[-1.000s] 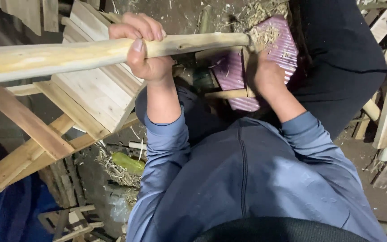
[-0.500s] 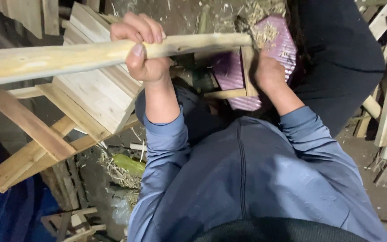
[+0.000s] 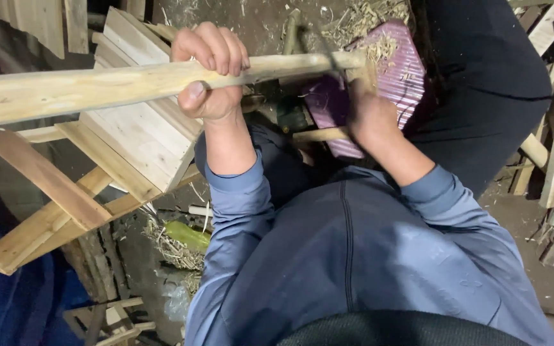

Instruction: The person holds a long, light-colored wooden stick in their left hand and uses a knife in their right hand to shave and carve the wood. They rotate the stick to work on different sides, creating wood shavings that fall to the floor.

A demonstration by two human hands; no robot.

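- Your left hand point(image 3: 209, 77) is wrapped shut around the long pale wooden pole point(image 3: 97, 86), thumb under, fingers over the top. The pole runs from 9 o'clock across to about 1 o'clock.
- Your right hand point(image 3: 370, 118) is at the pole's far end, at 1 o'clock, over the purple ribbed board point(image 3: 405, 77). It's blurred; it looks closed on something, but I can't tell what it grips.
- Keep the left grip near the working end, as now; I'd judge that damps any whip in the long free end.
- Keep the pole level; the slatted wooden frame point(image 3: 136, 138) sits just beneath it at 9–10 o'clock and could snag.
- Straw and shavings point(image 3: 367, 19) lie around the far end; watch they don't hide the contact point.
- Keep your forearms apart and elbows tucked.
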